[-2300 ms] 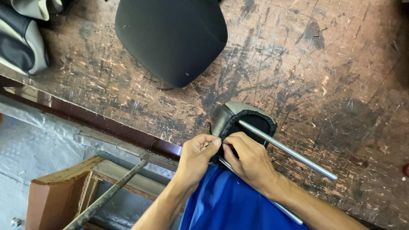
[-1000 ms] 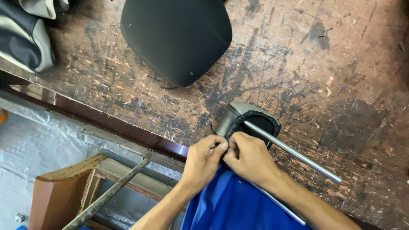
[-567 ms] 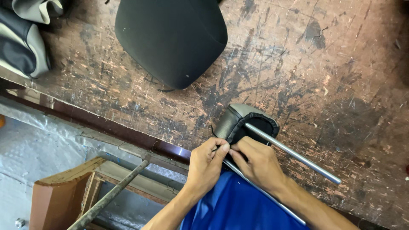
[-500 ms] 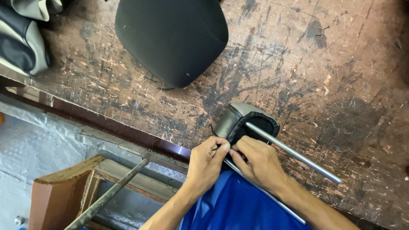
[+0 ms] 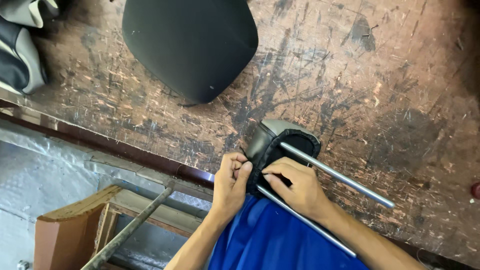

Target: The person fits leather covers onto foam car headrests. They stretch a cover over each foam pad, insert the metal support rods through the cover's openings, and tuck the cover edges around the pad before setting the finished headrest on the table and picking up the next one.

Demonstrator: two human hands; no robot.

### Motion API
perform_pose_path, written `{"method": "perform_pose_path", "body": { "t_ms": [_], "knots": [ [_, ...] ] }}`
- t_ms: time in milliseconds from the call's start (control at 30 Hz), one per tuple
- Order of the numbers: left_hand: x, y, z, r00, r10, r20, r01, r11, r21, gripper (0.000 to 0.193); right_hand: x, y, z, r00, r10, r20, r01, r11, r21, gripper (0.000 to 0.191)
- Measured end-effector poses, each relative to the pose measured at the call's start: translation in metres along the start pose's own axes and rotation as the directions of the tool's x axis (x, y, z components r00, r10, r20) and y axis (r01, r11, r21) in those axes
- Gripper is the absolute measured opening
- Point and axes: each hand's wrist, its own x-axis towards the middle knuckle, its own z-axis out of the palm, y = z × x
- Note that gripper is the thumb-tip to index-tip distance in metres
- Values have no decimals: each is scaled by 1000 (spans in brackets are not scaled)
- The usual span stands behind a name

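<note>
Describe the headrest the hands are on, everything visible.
The headrest is small, covered in grey material that looks like leather, with a black fabric hem around its open underside. Two bare metal rods stick out of that opening, slanting toward lower right. It lies at the near edge of the scratched wooden table. The left hand pinches the cover's edge; the right hand presses fingers on the black hem, over the nearer rod.

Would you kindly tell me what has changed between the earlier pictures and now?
Very little. The left hand and right hand still pinch the black cover edge of the headrest, fingers shifting only slightly along it. The headrest's metal rods, the black seat pad and the scarred workbench stayed as they were.
</note>
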Motion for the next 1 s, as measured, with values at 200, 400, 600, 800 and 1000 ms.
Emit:
{"method": "perform_pose_path", "body": {
  "t_ms": [200,400,600,800,1000],
  "knots": [
    [-2,-10,8,1000,-9,-22,5,988,-154,15,-6,26,-3,879,181,441,-251,962,106,12],
    [6,6,-2,996,-80,43,80,997,-9,20,-45,55,-55,853,300,427,-355,933,54,28],
    [8,-3,-13,990,-96,105,78,983,164,33,-119,50,-114,506,489,710,-795,584,163,52],
    [-8,-11,3,988,-112,109,125,984,-129,42,-122,11,-109,595,745,301,-801,583,140,40],
    [-76,11,52,927,-209,312,124,955,269,42,-25,-24,-185,838,508,-198,-518,855,2,25]
  ]
}}
